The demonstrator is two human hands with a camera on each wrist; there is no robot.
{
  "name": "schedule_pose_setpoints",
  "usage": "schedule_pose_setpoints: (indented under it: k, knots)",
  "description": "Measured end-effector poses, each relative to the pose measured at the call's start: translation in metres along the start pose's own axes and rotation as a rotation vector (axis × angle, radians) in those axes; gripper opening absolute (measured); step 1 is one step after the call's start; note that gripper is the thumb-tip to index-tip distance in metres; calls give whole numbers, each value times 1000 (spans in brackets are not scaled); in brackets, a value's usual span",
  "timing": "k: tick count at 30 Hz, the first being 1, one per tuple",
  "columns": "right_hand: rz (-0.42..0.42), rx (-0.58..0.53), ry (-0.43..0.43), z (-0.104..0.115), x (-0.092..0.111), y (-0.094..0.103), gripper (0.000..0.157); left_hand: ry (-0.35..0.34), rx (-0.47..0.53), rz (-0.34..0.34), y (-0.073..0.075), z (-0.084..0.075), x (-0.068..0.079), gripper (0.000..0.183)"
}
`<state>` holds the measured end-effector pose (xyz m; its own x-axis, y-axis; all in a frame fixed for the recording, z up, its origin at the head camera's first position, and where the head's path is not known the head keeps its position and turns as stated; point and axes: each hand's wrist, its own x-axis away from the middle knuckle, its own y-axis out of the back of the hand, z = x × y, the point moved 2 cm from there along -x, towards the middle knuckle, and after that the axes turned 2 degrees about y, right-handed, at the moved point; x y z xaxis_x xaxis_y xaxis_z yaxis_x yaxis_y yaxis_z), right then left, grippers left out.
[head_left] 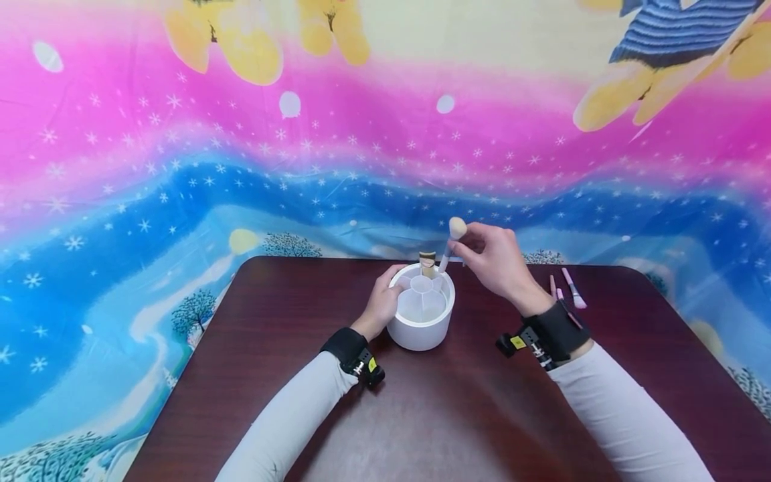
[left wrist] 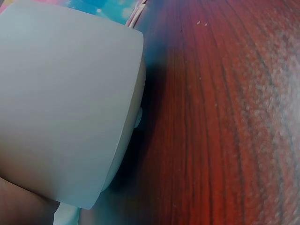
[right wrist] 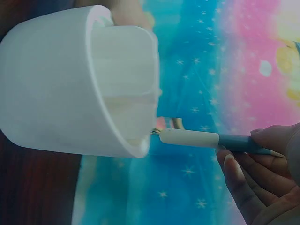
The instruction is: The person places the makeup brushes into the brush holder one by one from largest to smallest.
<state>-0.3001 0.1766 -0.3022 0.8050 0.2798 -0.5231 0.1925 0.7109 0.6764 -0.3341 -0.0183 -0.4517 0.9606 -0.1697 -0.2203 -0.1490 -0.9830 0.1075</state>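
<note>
A white round organizer (head_left: 419,337) with clear inner dividers stands on the table. On its left side, my left hand (head_left: 379,304) grips the wall with the thumb over the rim. My right hand (head_left: 496,261) pinches a makeup brush (head_left: 457,229) near its pale, fluffy head. The brush's white and grey-blue handle (right wrist: 190,138) points down, its end at the organizer's far right rim. Inside the organizer, at the back, a short item with a dark and tan top (head_left: 427,264) stands upright. In the left wrist view the organizer's outer wall (left wrist: 70,93) hides most of the left hand.
Several slim pink brushes (head_left: 573,289) lie on the dark wooden table (head_left: 289,314) at the right, partly behind the right wrist. A colourful printed cloth (head_left: 361,154) hangs behind the table's back edge.
</note>
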Motion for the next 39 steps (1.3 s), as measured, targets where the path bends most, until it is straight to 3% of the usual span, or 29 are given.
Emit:
schedule_pose_setpoints:
  k: [4,8,11,15,22,32,39]
  knots:
    - [24,-7,4,-4,3,-8,15,-9,6,14,1,1,0,40]
    - [60,-11,10,-7,4,-13,17,-18,-3,34,3,-19,9,40]
    - [99,1,11,-10,7,-16,15,-21,-6,45,4,-21,9,40]
    - [183,60,47,-12,10,-20,12,-27,19,40,2,0,0,41]
    - [293,111,83,-14,15,-23,18,-38,29,5,0,1,1,40]
    - [300,135,47,-27,22,-6,14,-15,34,30,0,-1,2,41]
    - [282,179,18,-58,32,19,14,-14,18,55,3,-29,14,41]
